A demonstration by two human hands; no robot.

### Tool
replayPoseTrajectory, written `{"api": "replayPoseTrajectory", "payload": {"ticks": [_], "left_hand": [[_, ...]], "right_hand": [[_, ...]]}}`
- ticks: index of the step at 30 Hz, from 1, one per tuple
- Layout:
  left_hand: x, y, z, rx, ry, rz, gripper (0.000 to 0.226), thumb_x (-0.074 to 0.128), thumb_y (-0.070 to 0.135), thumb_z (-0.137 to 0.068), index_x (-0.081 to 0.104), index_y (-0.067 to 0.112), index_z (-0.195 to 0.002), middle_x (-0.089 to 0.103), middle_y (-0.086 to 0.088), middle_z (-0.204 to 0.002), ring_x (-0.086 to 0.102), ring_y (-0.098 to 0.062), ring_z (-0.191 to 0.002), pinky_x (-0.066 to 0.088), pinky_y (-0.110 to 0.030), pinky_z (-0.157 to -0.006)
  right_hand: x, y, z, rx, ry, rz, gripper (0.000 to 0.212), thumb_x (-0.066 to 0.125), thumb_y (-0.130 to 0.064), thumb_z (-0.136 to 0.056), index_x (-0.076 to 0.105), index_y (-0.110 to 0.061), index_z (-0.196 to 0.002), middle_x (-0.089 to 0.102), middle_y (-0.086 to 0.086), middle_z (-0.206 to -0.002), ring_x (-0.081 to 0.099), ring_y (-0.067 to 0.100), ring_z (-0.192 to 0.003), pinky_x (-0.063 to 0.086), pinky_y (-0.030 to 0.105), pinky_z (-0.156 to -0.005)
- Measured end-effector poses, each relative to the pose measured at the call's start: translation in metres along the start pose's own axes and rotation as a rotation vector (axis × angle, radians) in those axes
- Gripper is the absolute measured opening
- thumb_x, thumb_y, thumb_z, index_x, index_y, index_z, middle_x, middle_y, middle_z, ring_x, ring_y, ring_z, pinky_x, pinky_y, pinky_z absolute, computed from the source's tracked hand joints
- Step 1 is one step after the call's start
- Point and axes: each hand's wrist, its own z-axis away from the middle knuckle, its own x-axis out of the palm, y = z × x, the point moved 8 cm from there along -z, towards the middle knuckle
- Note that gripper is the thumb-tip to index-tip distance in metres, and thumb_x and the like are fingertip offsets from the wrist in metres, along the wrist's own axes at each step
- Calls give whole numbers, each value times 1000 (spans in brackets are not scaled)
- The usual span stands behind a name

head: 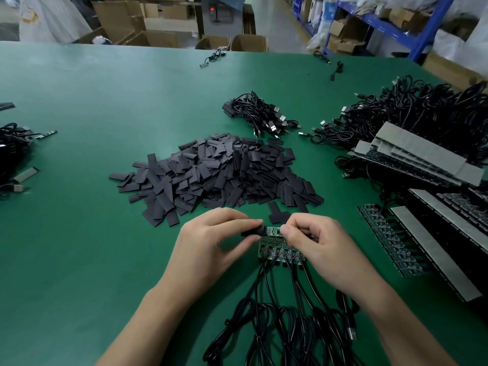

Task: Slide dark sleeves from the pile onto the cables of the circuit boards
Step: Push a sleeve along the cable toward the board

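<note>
We are working near the counter's [79, 233] near edge, a little right of its middle. Our left hand [211, 244] has its grip closed on one dark sleeve [252, 230], pinched between thumb and curled fingers. The sleeve's long axis runs left to right, along the near edge, and its right end faces the row of circuit boards [277, 250] just beside it. That end meets the left edge of the farthest board in the row. We cannot tell whether it already overlaps the board or only touches it. On the other side, our right hand [317, 241] pinches that same board at its right end, fingertips curled down onto it, so the board sits between the two grips. The cables [287, 307] leave the boards on the side toward the near edge and fan down between our forearms. They lie across the sleeve's axis, not in line with it. So the move ahead seems to turn on the left hand, the nearer one, pushing rightward while the right grip holds the board steady. The pile [219, 173] of spare sleeves lies toward the far edge, within reach of either hand.
</note>
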Motion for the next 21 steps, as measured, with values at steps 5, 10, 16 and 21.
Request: {"api": "replayPoseTrajectory", "payload": {"ticks": [5, 10, 16, 21], "left_hand": [[3, 3, 0, 64, -46, -45, 22, 73, 35, -95, 80, 22, -111, 72, 9, -99, 67, -10, -88, 57, -32, -80], [5, 1, 0, 40, -77, -10, 22, 73, 33, -95, 79, 22, -113, 71, 9, -101, 67, -10, -90, 56, -34, -81], [8, 1, 2, 28, -103, -1, 25, 68, 38, -98, 78, 23, -115, 71, 12, -103, 67, -8, -93, 56, -34, -82], [7, 2, 2, 22, -92, -73, 23, 72, 35, -95, 79, 23, -113, 70, 12, -101, 66, -9, -92, 55, -34, -83]], "right_hand": [[-1, 2, 0, 14, 14, 25, 35, 60, -33, -101, 54, -28, -66, 44, -14, -56, 40, 2, -53, 35, 17, -55], [-1, 7, -2, 32, -1, 11, 34, 60, -31, -102, 56, -22, -69, 44, -13, -57, 37, 2, -52, 32, 19, -53], [2, 14, -2, 52, -62, -15, 35, 60, -32, -104, 58, -24, -69, 42, -13, -55, 33, 2, -50, 31, 18, -52], [5, 14, -2, 39, -49, 31, 35, 59, -39, -102, 62, -24, -72, 43, -13, -53, 33, 3, -48, 29, 19, -51]]}}
